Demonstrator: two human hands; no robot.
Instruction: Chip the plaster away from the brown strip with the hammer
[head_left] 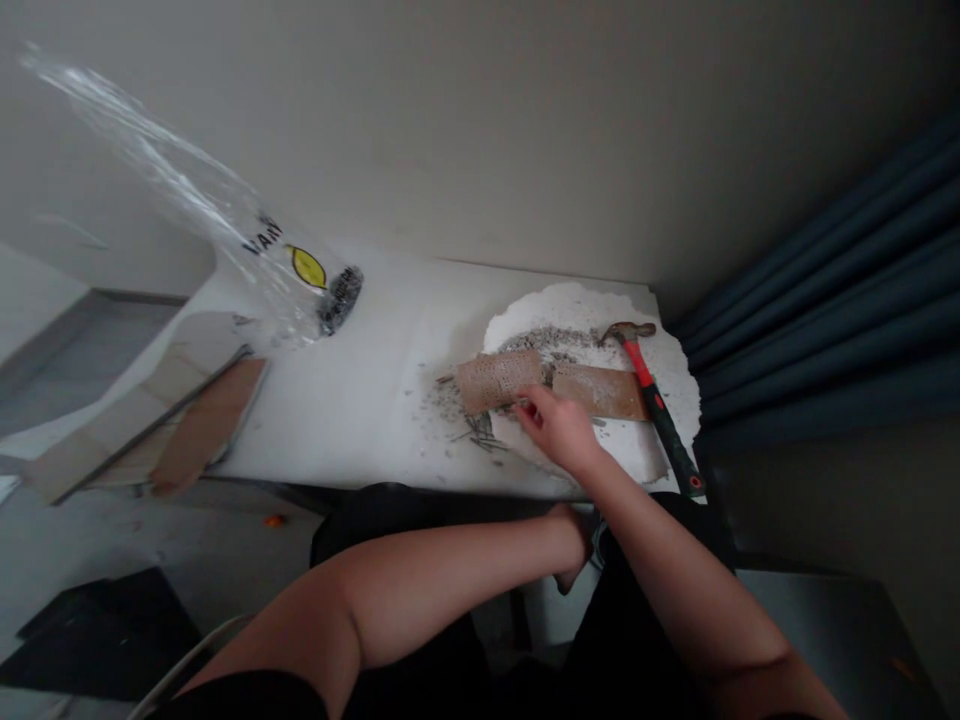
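Observation:
My right hand (559, 425) is over the white table, thumb and fingertips pinched together at the lower edge of a brown board piece (499, 380) dotted with small holes. What the pinch holds is too small to make out. Thin dark pieces that look like nails (481, 432) lie just left of that hand. A second brown board piece (600, 390) lies to the right, with a claw hammer (660, 410) across its end; the handle is red and black. Below the table's front edge is my left hand (571, 545), its fingers mostly hidden, near a greyish rounded object.
Under the boards lies a ragged white sheet (679, 380) strewn with dark bits. On the table (352, 410), a clear plastic bag (300, 280) with a yellow print and dark contents stands left of centre. Board offcuts (210, 425) overhang the left end. A dark blue curtain (840, 280) hangs at right.

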